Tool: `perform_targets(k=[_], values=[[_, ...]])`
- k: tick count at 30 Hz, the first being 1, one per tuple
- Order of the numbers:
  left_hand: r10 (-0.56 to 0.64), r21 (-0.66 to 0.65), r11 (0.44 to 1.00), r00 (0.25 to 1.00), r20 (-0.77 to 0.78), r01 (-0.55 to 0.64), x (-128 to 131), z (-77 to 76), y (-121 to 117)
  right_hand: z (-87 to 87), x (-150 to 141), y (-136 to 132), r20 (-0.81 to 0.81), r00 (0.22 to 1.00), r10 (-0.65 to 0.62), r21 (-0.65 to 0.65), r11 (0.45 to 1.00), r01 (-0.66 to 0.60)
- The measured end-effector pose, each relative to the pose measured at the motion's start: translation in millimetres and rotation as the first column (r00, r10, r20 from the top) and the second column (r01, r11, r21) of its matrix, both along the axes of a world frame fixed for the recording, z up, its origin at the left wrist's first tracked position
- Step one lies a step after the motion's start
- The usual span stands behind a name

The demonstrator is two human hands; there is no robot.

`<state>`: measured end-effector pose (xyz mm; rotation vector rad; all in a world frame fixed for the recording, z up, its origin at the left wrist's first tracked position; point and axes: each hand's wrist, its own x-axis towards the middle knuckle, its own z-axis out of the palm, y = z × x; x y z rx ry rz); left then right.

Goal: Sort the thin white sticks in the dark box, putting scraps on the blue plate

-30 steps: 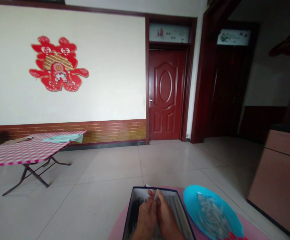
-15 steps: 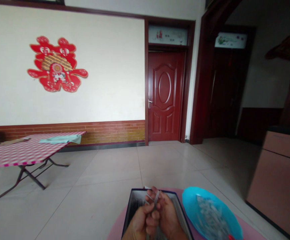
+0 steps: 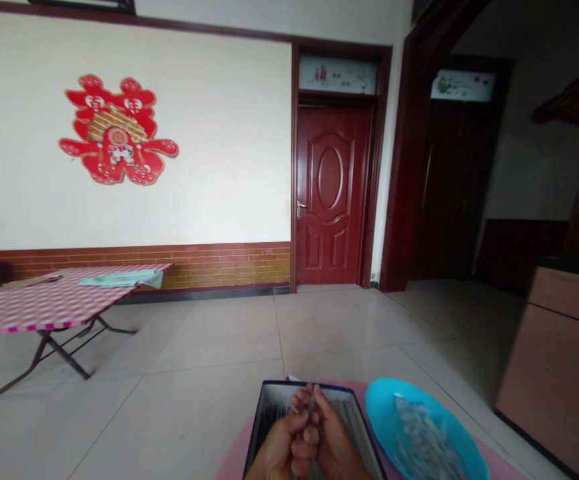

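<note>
Both hands meet over an open dark-edged box (image 3: 362, 417) at the bottom middle. My left hand (image 3: 282, 443) is closed, its thumb and fingers pressed round a thin greyish strip (image 3: 312, 403). Against it, my right hand (image 3: 334, 433) is closed on the same strip, thumb pointing up along it. The strip is small and blurred, so its exact kind is unclear. Inside the box, thin dark pieces (image 3: 274, 408) stand along the left side; more lies hidden under my hands. A blue plastic basin (image 3: 382, 400) holding many small clear-grey pieces (image 3: 424, 433) sits right of the box.
Box and basin rest on a pink round surface (image 3: 234, 453). To the left is a folding table (image 3: 44, 303) with a checked cover and a pale green cloth (image 3: 119, 279). A brownish cabinet (image 3: 554, 360) stands at right; a red door (image 3: 332, 200) is ahead.
My right thumb and fingers have closed in over the strip, which now shows less. The hands stay together over the box. The view has tilted up slightly.
</note>
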<state>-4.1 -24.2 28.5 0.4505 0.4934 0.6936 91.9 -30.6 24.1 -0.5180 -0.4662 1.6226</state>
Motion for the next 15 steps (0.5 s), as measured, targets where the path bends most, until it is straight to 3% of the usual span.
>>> perform_targets(k=[7,11,15], values=[[0.057,0.024,0.998,0.987,-0.150,-0.054,2,-3.7,0,-2.7,-3,-1,0.112,0.991,-0.073,-0.007,0.997,0.075],[0.168,0.229,0.968,0.936,-0.310,-0.098,4,-4.4,-5,-4.9,-6,-2,0.185,0.981,-0.062,-0.049,0.996,0.072],[0.301,0.477,0.874,0.871,-0.388,-0.090,7,-11.9,-8,-5.2,-7,-4,0.218,0.976,-0.014,-0.075,0.997,0.031]])
